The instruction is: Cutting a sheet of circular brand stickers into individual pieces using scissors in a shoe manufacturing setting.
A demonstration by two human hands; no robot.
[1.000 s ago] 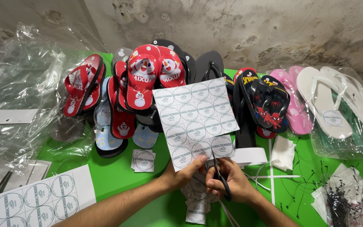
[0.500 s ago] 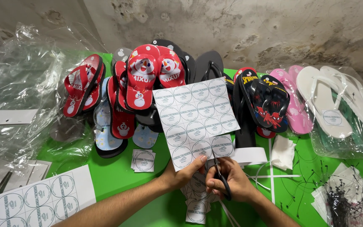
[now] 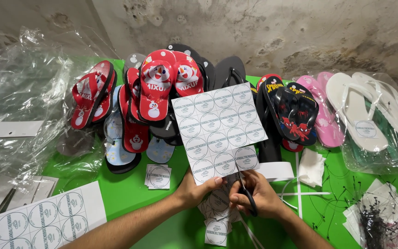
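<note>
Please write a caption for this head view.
Left hand holds a label sheet while right hand cuts it with scissors.

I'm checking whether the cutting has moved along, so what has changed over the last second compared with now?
Hardly anything. The left hand still holds up the sheet of round labels by its lower edge, and the right hand keeps the scissors at the same spot on the bottom row. No visible advance of the cut. The cut labels beneath and the flip-flops behind lie as before.
</note>
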